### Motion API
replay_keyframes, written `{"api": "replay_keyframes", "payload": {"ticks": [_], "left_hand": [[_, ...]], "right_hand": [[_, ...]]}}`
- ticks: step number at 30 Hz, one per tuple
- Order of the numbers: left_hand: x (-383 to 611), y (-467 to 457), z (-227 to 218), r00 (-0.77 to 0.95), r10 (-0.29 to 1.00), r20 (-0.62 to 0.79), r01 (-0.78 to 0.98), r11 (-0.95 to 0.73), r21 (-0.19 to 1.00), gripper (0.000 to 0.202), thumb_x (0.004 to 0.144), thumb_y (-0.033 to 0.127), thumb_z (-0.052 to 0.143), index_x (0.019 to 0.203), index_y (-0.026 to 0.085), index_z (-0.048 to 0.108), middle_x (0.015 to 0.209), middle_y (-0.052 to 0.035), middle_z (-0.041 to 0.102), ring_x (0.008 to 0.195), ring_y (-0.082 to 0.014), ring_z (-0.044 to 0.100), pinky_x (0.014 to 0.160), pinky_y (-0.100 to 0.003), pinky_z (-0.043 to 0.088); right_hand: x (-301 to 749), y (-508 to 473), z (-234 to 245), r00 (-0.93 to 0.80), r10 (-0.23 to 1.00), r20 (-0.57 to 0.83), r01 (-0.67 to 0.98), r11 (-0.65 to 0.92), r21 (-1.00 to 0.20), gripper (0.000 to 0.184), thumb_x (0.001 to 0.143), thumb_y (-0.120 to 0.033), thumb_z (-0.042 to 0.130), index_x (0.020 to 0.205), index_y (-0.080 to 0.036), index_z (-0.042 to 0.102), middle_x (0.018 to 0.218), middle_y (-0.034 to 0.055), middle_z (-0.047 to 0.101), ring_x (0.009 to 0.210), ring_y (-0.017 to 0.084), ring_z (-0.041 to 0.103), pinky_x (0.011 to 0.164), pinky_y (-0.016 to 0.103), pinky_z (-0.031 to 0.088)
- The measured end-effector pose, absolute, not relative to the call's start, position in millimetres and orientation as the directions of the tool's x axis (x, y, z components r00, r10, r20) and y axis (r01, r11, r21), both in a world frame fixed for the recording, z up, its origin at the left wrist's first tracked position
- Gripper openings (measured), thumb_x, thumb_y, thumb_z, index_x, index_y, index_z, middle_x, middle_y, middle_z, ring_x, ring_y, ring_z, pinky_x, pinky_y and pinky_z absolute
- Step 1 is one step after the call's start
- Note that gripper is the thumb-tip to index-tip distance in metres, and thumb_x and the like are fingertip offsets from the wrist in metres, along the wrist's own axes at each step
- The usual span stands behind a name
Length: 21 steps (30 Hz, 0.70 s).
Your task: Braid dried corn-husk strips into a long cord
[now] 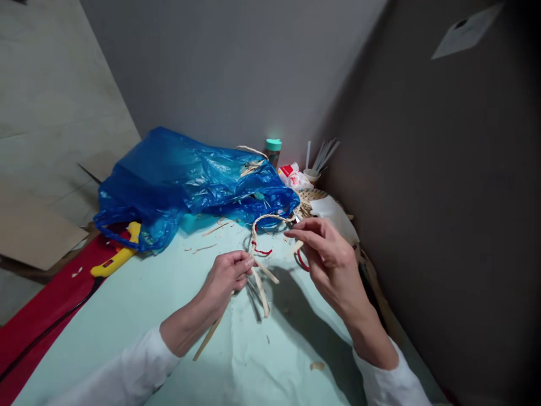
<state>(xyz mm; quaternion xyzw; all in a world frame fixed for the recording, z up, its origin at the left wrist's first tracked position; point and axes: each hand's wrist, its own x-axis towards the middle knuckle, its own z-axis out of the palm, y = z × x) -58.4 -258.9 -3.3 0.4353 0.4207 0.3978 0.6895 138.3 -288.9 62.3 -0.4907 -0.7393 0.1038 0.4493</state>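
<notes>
Just in front of the blue bag [169, 180], the left hand [224, 276] pinches a braided cord [254, 232] where loose strips [261, 293] splay out. Near the bag's right end, the right hand [332, 256] curls; whether it grips the pale piece [297, 246] I cannot tell.

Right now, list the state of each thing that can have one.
Left hand: pinching the braid
Right hand: curled, grip unclear
Braid: plaited, strip ends loose
Red thread: one end loose
Blue bag: crumpled
Jar: capped
Cup: upright, holding sticks
Yellow tool: lying down, on or off unclear
</notes>
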Motion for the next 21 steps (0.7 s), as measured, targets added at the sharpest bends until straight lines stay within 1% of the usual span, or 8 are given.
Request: {"api": "replay_keyframes", "payload": {"ticks": [2,5,7,10,13,15,18,21], "left_hand": [[-58,-259,-2,0.331,0.915,-0.232,-0.181,0.302,0.936,0.025,0.078,0.032,0.066,0.072,0.010,0.058,0.062,0.0038,0.043,0.044,0.0004,0.022,0.044,-0.021,0.009],[-57,-259,-2,0.328,0.914,-0.238,-0.180,0.308,0.934,0.024,0.079,0.031,0.066,0.073,0.010,0.058,0.063,0.0030,0.045,0.044,0.0005,0.023,0.044,-0.021,0.009],[-57,-259,-3,0.325,0.913,-0.246,-0.183,0.316,0.931,0.022,0.079,0.030,0.066,0.074,0.010,0.058,0.063,0.0032,0.045,0.044,0.0003,0.023,0.044,-0.021,0.009],[-57,-259,-3,0.326,0.917,-0.231,-0.200,0.305,0.931,0.021,0.080,0.029,0.065,0.074,0.011,0.057,0.061,0.0039,0.043,0.044,0.0001,0.023,0.044,-0.020,0.011],[-57,-259,-1,0.329,0.919,-0.216,-0.203,0.292,0.935,0.020,0.081,0.028,0.064,0.073,0.010,0.057,0.066,0.0017,0.048,0.044,0.0007,0.023,0.043,-0.020,0.011],[-56,-259,0,0.329,0.920,-0.211,-0.205,0.288,0.936,0.021,0.081,0.028,0.064,0.073,0.010,0.057,0.066,0.0013,0.049,0.044,0.0006,0.024,0.043,-0.020,0.011],[-56,-259,0,0.322,0.928,-0.189,-0.224,0.269,0.937,0.019,0.080,0.026,0.065,0.073,0.011,0.057,0.063,0.0031,0.045,0.045,0.0000,0.025,0.043,-0.020,0.012],[-56,-259,-2,0.321,0.931,-0.173,-0.232,0.255,0.939,0.017,0.080,0.024,0.065,0.072,0.011,0.057,0.064,0.0035,0.044,0.046,-0.0002,0.027,0.043,-0.019,0.014]], "right_hand": [[130,-291,60,-0.180,0.896,0.405,0.470,0.440,-0.765,0.031,0.096,-0.020,0.041,0.117,-0.021,0.063,0.096,0.0065,0.059,0.080,0.015,0.054,0.075,0.029,0.042],[121,-291,54,-0.241,0.960,0.143,0.230,0.200,-0.952,0.034,0.098,-0.035,0.040,0.120,-0.019,0.060,0.075,0.0002,0.053,0.058,0.010,0.043,0.056,0.024,0.035],[118,-291,50,-0.280,0.959,0.038,0.125,0.076,-0.989,0.040,0.098,-0.043,0.037,0.111,-0.016,0.064,0.063,-0.0032,0.043,0.052,0.009,0.034,0.050,0.023,0.028],[117,-292,48,-0.328,0.944,-0.016,0.069,0.007,-0.998,0.047,0.097,-0.049,0.035,0.093,-0.013,0.065,0.054,-0.0061,0.034,0.047,0.008,0.027,0.046,0.022,0.023],[116,-291,46,-0.370,0.926,-0.073,0.098,-0.039,-0.994,0.043,0.097,-0.049,0.034,0.087,-0.016,0.060,0.048,-0.0070,0.038,0.043,0.007,0.028,0.044,0.021,0.023],[115,-291,43,-0.415,0.900,-0.136,0.174,-0.068,-0.982,0.039,0.097,-0.045,0.033,0.085,-0.017,0.057,0.048,-0.0058,0.047,0.040,0.007,0.034,0.043,0.020,0.026],[111,-290,37,-0.391,0.902,-0.184,0.397,-0.015,-0.918,0.037,0.097,-0.036,0.035,0.076,-0.016,0.057,0.056,-0.0005,0.061,0.044,0.008,0.046,0.048,0.020,0.034],[106,-291,32,-0.293,0.946,-0.137,0.598,0.070,-0.798,0.042,0.096,-0.030,0.033,0.065,-0.016,0.057,0.057,0.0021,0.063,0.048,0.009,0.051,0.054,0.021,0.036]]}}
